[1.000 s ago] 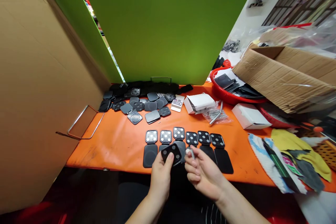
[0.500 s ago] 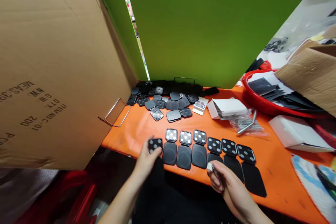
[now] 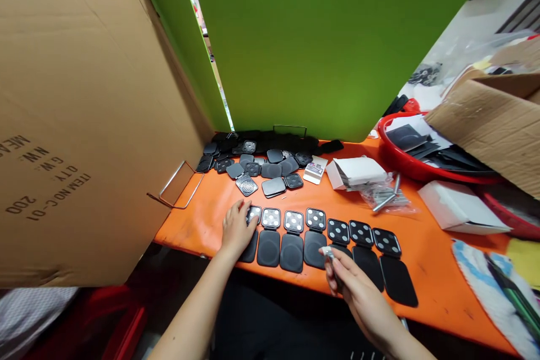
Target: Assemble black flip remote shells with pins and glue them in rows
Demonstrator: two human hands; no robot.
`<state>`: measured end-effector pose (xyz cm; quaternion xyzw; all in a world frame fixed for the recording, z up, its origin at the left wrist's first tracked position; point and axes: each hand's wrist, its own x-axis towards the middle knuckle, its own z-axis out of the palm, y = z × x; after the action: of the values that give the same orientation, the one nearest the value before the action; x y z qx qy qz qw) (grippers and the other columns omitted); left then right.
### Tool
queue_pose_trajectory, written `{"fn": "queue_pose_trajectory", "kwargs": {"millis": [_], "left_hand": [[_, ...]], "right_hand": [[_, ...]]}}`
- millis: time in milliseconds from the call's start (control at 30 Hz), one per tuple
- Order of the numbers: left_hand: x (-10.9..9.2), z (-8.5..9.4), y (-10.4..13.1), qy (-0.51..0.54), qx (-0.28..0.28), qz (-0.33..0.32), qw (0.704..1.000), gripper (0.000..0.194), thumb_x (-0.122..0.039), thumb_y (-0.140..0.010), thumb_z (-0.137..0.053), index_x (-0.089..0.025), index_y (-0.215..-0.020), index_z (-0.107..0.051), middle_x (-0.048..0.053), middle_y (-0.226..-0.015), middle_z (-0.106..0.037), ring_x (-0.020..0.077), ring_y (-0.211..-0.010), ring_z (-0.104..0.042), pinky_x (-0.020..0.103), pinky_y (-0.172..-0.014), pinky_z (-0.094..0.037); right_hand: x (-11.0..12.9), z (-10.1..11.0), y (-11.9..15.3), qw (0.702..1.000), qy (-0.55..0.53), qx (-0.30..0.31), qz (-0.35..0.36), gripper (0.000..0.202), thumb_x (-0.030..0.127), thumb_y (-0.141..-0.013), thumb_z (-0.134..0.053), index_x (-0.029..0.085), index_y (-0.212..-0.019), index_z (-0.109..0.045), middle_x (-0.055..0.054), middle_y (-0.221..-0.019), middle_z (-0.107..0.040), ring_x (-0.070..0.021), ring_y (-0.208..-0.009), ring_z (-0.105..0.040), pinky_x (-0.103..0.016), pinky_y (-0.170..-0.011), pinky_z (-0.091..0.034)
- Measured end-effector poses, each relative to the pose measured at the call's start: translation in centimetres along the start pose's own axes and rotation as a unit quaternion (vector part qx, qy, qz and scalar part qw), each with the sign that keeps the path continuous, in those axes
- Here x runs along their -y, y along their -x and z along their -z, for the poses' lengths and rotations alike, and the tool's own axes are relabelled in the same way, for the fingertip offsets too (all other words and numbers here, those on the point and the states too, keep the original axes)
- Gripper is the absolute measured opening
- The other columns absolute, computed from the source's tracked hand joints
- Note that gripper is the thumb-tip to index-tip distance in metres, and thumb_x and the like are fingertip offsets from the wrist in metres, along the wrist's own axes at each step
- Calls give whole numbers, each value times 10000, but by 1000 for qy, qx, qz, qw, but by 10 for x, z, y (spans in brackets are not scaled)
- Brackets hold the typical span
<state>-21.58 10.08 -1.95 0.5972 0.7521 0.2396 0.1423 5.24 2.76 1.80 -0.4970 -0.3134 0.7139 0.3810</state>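
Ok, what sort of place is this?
Probably a workshop or packing station: matching black pieces lie in a row on the orange table, a carton is printed with item number and quantity, and a red tub holds flat parts.

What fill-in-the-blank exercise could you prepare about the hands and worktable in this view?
The left hand touches the hinged piece at the ____ end of its row.
That row contains ____ pieces.
The right hand holds a small item with a ____ tip.
The large panel behind the worktable is ____.
Missing words: left; seven; white; green.
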Motion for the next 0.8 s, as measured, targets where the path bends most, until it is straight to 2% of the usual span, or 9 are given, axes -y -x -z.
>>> {"fn": "queue_pose_trajectory", "kwargs": {"millis": [67,133,167,233,300,367,500,700,800], "left_hand": [[-10,4,6,40,-34,-14,999,414,-293,-803,-543,-186,-1202,-569,145,-1313,-466,316,-1220,-404,471,-1006,-321],[-31,9,17,145,-35,-35,988,330,-303,-820,-522,-200,-1115,-627,119,-1175,-564,272,-1125,-492,415,-969,-375],[-44,12,24,215,-5,-44,976,287,-314,-832,-505,-214,-1055,-656,92,-1067,-613,242,-1038,-545,378,-924,-414],[-74,18,42,343,92,-51,934,248,-330,-820,-529,-213,-962,-695,67,-924,-654,216,-903,-594,335,-833,-458],[-100,24,58,410,181,-57,892,216,-322,-801,-566,-207,-903,-718,66,-869,-666,211,-845,-607,314,-780,-469],[-117,28,71,447,227,-47,864,195,-310,-782,-593,-204,-873,-729,69,-834,-669,213,-813,-612,310,-748,-474],[-130,28,79,474,251,-28,844,187,-271,-760,-608,-196,-866,-742,80,-853,-675,225,-851,-614,326,-789,-474],[-133,25,79,482,278,6,831,196,-271,-741,-612,-194,-850,-756,81,-837,-692,226,-824,-627,325,-773,-484],[-135,24,79,475,279,-5,834,176,-281,-734,-638,-195,-831,-758,78,-821,-703,219,-803,-630,312,-762,-482]], "right_hand": [[-1,-1,-1,1000,-8,-1,8,410,544,-738,-648,229,-1000,-646,-9,-757,-491,-137,-658,-410,-263,-600,-336],[0,-4,-1,1000,-11,1,25,410,550,-738,-644,205,-959,-656,-15,-741,-493,-142,-659,-406,-267,-605,-334],[1,-5,0,999,-12,4,37,403,552,-745,-636,199,-939,-655,-16,-730,-493,-145,-659,-407,-268,-606,-332],[3,-8,2,998,-14,13,62,367,542,-774,-609,208,-924,-635,-10,-714,-491,-146,-660,-409,-266,-612,-332],[5,-9,4,996,-18,21,82,318,521,-799,-591,232,-932,-601,1,-708,-483,-143,-658,-410,-259,-614,-333],[6,-8,5,995,-23,20,94,290,506,-809,-587,247,-939,-568,6,-734,-485,-141,-667,-418,-254,-623,-343],[8,-5,8,993,-13,17,119,272,497,-825,-569,254,-941,-529,1,-814,-491,-140,-702,-437,-260,-660,-368],[9,-1,9,983,51,14,174,244,484,-853,-535,268,-965,-507,-3,-862,-503,-152,-772,-461,-280,-723,-383],[9,3,8,973,102,9,207,218,452,-865,-527,271,-983,-503,-10,-874,-514,-163,-802,-482,-295,-749,-392]]}}
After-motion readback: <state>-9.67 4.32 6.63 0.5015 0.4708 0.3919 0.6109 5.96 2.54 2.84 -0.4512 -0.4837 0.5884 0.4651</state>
